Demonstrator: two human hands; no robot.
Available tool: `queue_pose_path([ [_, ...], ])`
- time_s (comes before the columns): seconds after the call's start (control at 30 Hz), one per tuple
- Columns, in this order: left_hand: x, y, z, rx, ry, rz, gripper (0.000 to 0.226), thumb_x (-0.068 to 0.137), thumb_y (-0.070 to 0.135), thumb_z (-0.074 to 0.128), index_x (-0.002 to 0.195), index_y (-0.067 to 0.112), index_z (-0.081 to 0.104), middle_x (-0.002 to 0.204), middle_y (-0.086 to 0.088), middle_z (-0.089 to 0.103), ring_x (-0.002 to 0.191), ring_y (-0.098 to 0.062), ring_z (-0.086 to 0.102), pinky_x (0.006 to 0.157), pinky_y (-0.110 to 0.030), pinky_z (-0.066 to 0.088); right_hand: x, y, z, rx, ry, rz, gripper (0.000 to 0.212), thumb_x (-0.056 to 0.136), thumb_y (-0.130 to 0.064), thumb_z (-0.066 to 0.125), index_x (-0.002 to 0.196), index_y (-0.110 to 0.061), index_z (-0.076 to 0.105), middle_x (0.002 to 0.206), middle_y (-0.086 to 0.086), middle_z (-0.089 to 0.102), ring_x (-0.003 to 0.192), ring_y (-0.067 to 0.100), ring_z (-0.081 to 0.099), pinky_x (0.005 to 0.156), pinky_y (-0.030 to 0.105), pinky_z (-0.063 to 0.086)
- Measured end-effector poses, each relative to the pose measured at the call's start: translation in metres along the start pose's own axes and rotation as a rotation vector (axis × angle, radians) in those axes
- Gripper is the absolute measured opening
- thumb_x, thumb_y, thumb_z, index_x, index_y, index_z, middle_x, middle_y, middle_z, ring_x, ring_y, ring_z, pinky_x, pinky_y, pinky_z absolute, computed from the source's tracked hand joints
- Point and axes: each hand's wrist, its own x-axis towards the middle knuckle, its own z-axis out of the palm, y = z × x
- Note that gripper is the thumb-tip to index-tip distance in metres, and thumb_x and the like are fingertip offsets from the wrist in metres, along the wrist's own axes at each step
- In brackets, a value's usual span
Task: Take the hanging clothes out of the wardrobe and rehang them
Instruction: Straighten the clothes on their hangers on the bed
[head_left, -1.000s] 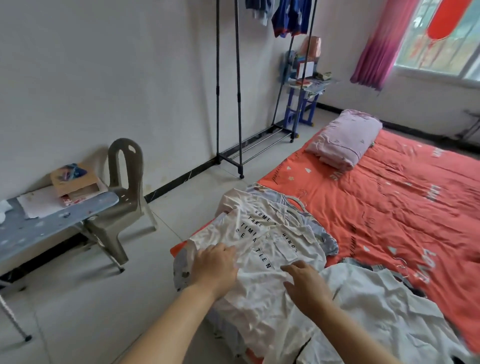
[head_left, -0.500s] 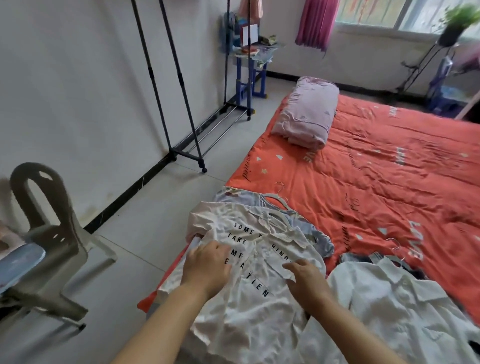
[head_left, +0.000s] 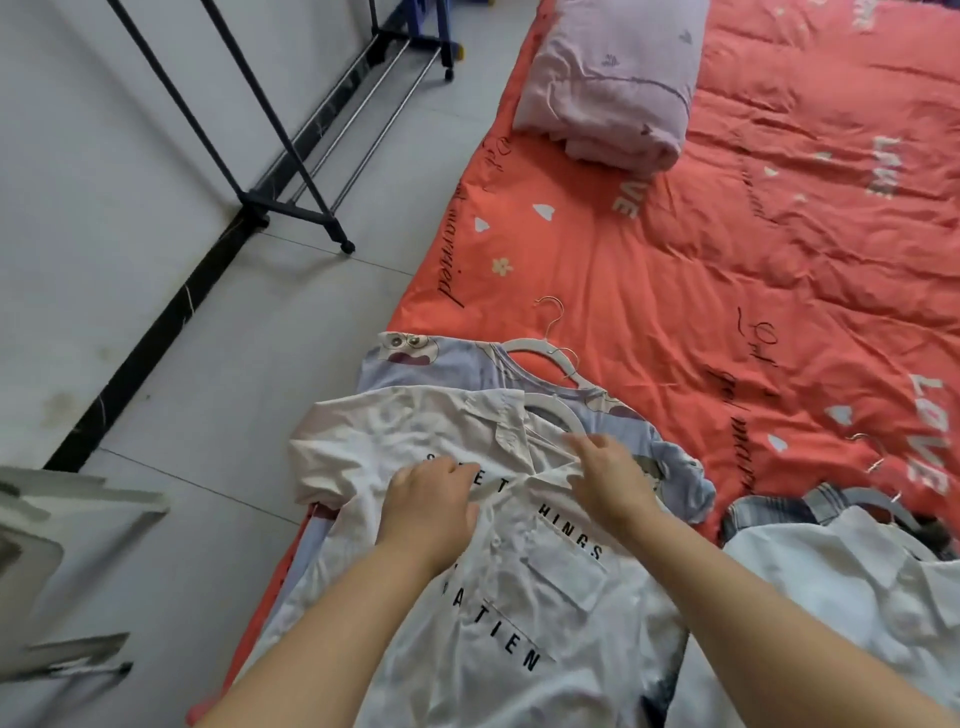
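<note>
A white shirt with black lettering (head_left: 524, 587) lies face up on the near corner of the orange bed (head_left: 727, 260), with a white hanger (head_left: 553, 410) in its neck. My left hand (head_left: 431, 504) pinches the shirt front just below the collar. Opposite it, my right hand (head_left: 608, 478) pinches the collar's right flap. Beneath this shirt lies a light blue cartoon-print shirt (head_left: 415, 361) on its own white hanger (head_left: 545, 353). The black clothes rack (head_left: 270, 156) stands by the wall at upper left; only its legs and base show.
To the right lie another white shirt (head_left: 857, 597) and a plaid garment (head_left: 769, 509) on a hanger (head_left: 852, 501). A folded pink blanket (head_left: 613, 78) sits at the head of the bed. A grey plastic chair (head_left: 52, 545) stands at left on the tiled floor.
My view has tilted down and closer to the bed. Both hands have slid up the white shirt from its chest to the collar.
</note>
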Motion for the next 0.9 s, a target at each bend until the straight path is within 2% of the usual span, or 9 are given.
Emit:
queue_pose_path([
  [0.1,0.033,0.002,0.015,0.015,-0.041,0.048,0.044,0.097,0.035,0.041,0.140,0.028,0.035,0.134,0.007,0.044,0.123,-0.016,0.040,0.101,-0.030,0.027,0.039,0.011,0.009,0.010,0.017,0.031,0.055,0.086,-0.005,0.051,0.138,-0.017,0.040,0.126,0.013,0.049,0.113,0.031,0.047,0.091,0.039,0.043],
  [0.3,0.071,-0.002,0.040,0.012,-0.040,0.081,0.044,0.097,0.034,0.041,0.140,0.029,0.035,0.131,0.007,0.045,0.122,-0.015,0.040,0.102,-0.030,0.025,0.086,0.021,0.031,0.050,0.015,0.172,0.061,0.089,-0.007,0.045,0.145,-0.014,0.023,0.133,0.015,0.044,0.118,0.035,0.045,0.093,0.043,0.039],
  [0.37,0.075,-0.004,0.047,0.016,-0.047,0.097,0.044,0.097,0.034,0.040,0.140,0.028,0.035,0.131,0.007,0.045,0.123,-0.015,0.040,0.102,-0.030,0.025,0.092,0.022,0.041,0.051,0.033,0.178,0.049,0.089,-0.009,0.045,0.137,-0.013,0.034,0.124,0.015,0.050,0.113,0.035,0.047,0.088,0.041,0.039],
  [0.43,0.074,-0.006,0.052,0.008,-0.056,0.098,0.043,0.097,0.033,0.040,0.139,0.028,0.036,0.131,0.007,0.046,0.122,-0.015,0.040,0.102,-0.030,0.025,0.092,0.022,0.049,0.048,0.110,0.146,0.030,0.089,-0.009,0.048,0.119,-0.012,0.046,0.111,0.014,0.054,0.102,0.034,0.051,0.078,0.038,0.039],
  [0.47,0.073,-0.007,0.053,0.010,-0.053,0.101,0.043,0.097,0.033,0.040,0.139,0.027,0.037,0.131,0.007,0.046,0.122,-0.015,0.041,0.101,-0.029,0.025,0.090,0.022,0.051,0.056,0.152,0.130,0.028,0.089,-0.009,0.049,0.116,-0.011,0.049,0.107,0.015,0.054,0.098,0.034,0.051,0.074,0.038,0.039],
  [0.57,0.069,-0.010,0.050,0.022,-0.026,0.113,0.044,0.097,0.033,0.040,0.140,0.028,0.035,0.129,0.007,0.047,0.120,-0.014,0.042,0.099,-0.027,0.026,0.079,0.020,0.053,0.095,0.255,0.072,0.039,0.084,-0.002,0.054,0.122,-0.012,0.053,0.105,0.015,0.055,0.090,0.035,0.054,0.061,0.033,0.034],
  [0.7,0.060,-0.005,0.034,-0.028,0.080,0.154,0.047,0.095,0.029,0.043,0.141,0.025,0.036,0.126,0.006,0.048,0.119,-0.014,0.043,0.099,-0.027,0.026,0.051,0.006,0.035,0.195,0.422,-0.047,0.045,0.080,0.001,0.054,0.119,-0.020,0.056,0.097,0.015,0.060,0.073,0.036,0.061,0.051,0.038,0.046],
  [0.8,0.048,0.005,0.013,-0.097,0.191,0.178,0.048,0.090,0.022,0.052,0.137,0.020,0.044,0.127,0.001,0.050,0.121,-0.020,0.044,0.103,-0.033,0.027,0.020,-0.008,0.017,0.211,0.577,-0.111,0.035,0.080,-0.016,0.043,0.111,-0.032,0.049,0.084,0.009,0.061,0.061,0.032,0.061,0.043,0.041,0.050],
  [0.9,0.032,0.013,-0.013,-0.070,0.355,0.240,0.051,0.076,0.016,0.066,0.126,0.016,0.055,0.118,-0.005,0.059,0.108,-0.026,0.057,0.091,-0.041,0.044,-0.013,-0.024,-0.003,0.199,0.646,-0.152,0.034,0.081,-0.019,0.039,0.111,-0.031,0.049,0.081,0.004,0.061,0.058,0.027,0.060,0.041,0.038,0.050],
])
